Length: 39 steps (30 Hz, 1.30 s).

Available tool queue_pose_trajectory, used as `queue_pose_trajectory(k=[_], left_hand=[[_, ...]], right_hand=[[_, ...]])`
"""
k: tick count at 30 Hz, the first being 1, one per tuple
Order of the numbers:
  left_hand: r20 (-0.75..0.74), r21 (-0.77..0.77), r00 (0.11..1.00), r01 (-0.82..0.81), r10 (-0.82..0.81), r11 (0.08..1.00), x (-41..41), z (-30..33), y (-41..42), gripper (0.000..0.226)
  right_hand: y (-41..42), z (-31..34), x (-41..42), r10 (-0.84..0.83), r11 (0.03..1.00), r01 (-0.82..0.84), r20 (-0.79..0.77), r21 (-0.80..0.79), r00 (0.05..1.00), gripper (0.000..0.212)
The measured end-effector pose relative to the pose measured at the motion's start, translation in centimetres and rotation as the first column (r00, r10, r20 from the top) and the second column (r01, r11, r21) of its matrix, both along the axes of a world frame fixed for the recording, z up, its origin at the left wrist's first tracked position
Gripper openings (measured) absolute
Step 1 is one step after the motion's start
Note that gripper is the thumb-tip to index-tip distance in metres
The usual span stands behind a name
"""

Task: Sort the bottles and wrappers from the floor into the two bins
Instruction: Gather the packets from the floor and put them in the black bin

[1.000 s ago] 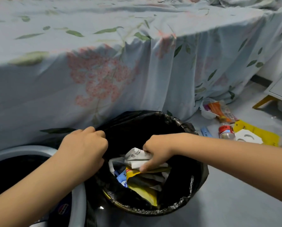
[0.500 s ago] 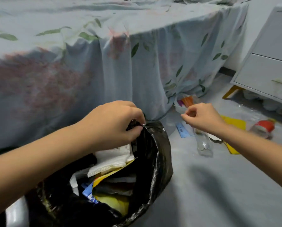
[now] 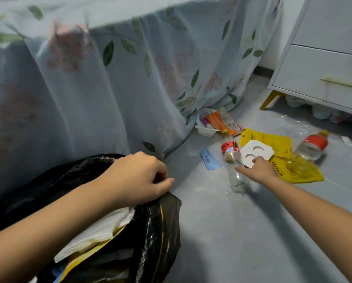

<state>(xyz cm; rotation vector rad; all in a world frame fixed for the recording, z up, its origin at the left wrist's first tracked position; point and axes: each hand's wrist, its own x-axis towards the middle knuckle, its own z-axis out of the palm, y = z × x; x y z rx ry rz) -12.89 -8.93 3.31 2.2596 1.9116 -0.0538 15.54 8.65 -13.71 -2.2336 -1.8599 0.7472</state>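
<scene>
Your right hand (image 3: 259, 168) has reached out from mid-frame to the clear bottle (image 3: 232, 162) right of centre, fingers extended touching it, while your left hand (image 3: 138, 178) pinches the black bin bag (image 3: 163, 221) at lower left.

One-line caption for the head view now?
Left hand grips black bin bag; right hand reaches clear bottle.

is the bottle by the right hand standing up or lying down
Lying down. The clear bottle lies on its side on the grey floor, orange cap toward the bed, beside the right hand.
</scene>
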Motion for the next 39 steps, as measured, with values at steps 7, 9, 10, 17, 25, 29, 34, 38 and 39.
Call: queue_pose_trajectory(k=[7,9,10,17,25,29,34,38,39], left_hand=[[0.092,0.006,0.994,-0.066,0.066,0.998,0.1,-0.3,0.2,0.030],[0.112,0.009,0.991,-0.069,0.067,0.998,0.1,-0.4,0.2,0.030],[0.125,0.011,0.990,-0.070,0.068,0.997,0.0,-0.4,0.2,0.029],[0.391,0.143,0.918,-0.131,0.065,0.981,-0.1,0.1,-0.1,0.034],[0.939,-0.057,0.279,-0.451,0.201,0.891,1.5,5.3,0.1,0.095],[0.980,-0.131,0.087,-0.384,0.177,0.914,1.2,8.3,-1.5,0.060],[0.993,-0.050,0.058,-0.583,0.103,0.811,-1.7,10.2,-4.3,0.066],[0.994,-0.047,0.041,-0.656,0.097,0.753,-4.9,10.7,-7.2,0.054],[0.995,-0.045,0.039,-0.669,0.096,0.742,-5.8,10.8,-8.0,0.055]], right_hand=[[0.0,-2.0,-2.3,-0.176,0.977,0.139,-0.241,-0.162,0.954,0.084],[-0.6,-2.0,-3.1,-0.214,0.954,0.130,-0.308,-0.271,0.927,0.073],[-1.0,-2.1,-3.4,-0.239,0.946,0.134,-0.355,-0.296,0.904,0.068],[-5.8,3.8,-5.4,-0.270,0.958,0.070,-0.796,-0.277,0.542,0.028],[-11.9,15.9,-7.6,0.214,0.936,-0.335,-0.928,0.105,0.306,0.059],[-15.2,18.8,-9.6,0.411,0.819,-0.526,-0.875,0.230,0.257,0.040],[-18.1,20.4,-11.8,0.521,0.711,-0.657,-0.814,0.250,0.255,0.044],[-18.7,21.2,-12.0,0.572,0.691,-0.672,-0.771,0.267,0.281,0.048],[-18.6,21.1,-11.9,0.576,0.700,-0.660,-0.763,0.274,0.293,0.047]])
